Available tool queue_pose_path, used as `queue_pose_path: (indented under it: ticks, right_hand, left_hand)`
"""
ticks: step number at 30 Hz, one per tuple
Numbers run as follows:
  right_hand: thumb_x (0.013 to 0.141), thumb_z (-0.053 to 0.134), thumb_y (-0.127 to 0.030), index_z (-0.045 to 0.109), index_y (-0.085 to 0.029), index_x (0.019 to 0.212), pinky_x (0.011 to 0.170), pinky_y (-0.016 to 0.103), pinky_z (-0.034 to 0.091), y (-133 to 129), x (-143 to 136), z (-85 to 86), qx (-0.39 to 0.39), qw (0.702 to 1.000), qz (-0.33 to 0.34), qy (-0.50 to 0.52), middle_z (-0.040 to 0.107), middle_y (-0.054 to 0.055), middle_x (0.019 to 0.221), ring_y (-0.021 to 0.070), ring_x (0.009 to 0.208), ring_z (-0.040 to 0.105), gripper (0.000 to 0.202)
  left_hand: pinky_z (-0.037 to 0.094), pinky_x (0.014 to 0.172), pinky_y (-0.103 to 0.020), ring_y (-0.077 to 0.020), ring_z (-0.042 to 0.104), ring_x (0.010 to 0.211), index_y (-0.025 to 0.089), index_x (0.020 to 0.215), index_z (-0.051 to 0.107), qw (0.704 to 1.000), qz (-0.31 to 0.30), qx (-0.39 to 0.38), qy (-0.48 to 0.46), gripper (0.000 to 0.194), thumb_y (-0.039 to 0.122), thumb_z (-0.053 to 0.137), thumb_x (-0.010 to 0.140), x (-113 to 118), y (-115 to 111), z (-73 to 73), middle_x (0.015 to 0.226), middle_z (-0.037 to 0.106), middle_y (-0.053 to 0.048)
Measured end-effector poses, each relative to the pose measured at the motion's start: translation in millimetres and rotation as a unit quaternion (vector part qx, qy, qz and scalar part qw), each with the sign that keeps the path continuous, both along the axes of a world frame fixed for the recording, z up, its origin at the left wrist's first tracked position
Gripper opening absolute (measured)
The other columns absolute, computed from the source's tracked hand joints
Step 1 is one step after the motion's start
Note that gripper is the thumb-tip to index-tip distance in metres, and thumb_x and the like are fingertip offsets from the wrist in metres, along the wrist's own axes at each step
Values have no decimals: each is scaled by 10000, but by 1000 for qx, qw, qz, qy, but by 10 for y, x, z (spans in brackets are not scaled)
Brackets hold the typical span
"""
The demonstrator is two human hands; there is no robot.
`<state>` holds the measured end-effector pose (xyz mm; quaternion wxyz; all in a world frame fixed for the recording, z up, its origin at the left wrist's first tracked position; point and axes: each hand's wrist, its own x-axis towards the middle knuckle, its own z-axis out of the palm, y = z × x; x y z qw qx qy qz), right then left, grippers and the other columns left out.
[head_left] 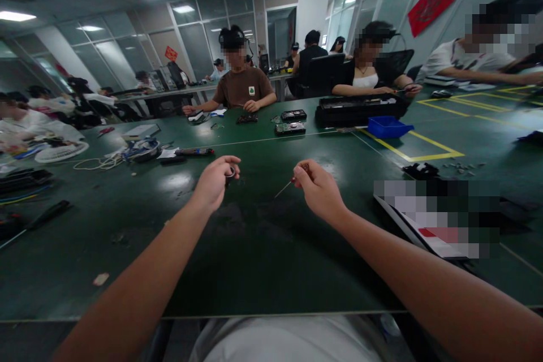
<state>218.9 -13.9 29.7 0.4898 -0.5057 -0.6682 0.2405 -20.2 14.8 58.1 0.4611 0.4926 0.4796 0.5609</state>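
Note:
In the middle of the head view, my left hand is curled above the green table. Its fingers close on a small ring-shaped part with a shiny rim; its exact kind is hard to make out. To the right, my right hand grips what looks like a thin screwdriver. Its slender metal shaft points down and left toward the tabletop, while a reddish handle is mostly covered by my fingers. The two hands are apart, and the shaft does not touch the ring-shaped part.
Opened hard drives lie farther back, near a blue bin and a long black case. A cable bundle and a pen-like tool sit at left. Blurred papers lie at right. Several people sit around the table.

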Motion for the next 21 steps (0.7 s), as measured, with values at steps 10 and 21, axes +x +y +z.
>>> queue_pose_path:
  ticks: [10, 21]
  right_hand:
    - [972, 461, -409, 585, -222, 891, 668, 326, 444, 15, -3, -11, 12, 1000, -16, 6, 656, 13, 720, 186, 692, 627, 239]
    - [956, 502, -396, 603, -208, 916, 679, 328, 489, 1, 8, -7, 35, 995, 4, 98, 667, 21, 765, 173, 705, 646, 217]
  left_hand:
    - [409, 725, -325, -187, 576, 771, 177, 1097, 591, 973, -96, 14, 207, 345, 188, 391, 815, 570, -169, -411, 815, 629, -36]
    - [425, 901, -342, -202, 562, 997, 191, 1298, 469, 940, -114, 72, 312, 575, 74, 541, 739, 440, -212, -551, 1128, 591, -76]
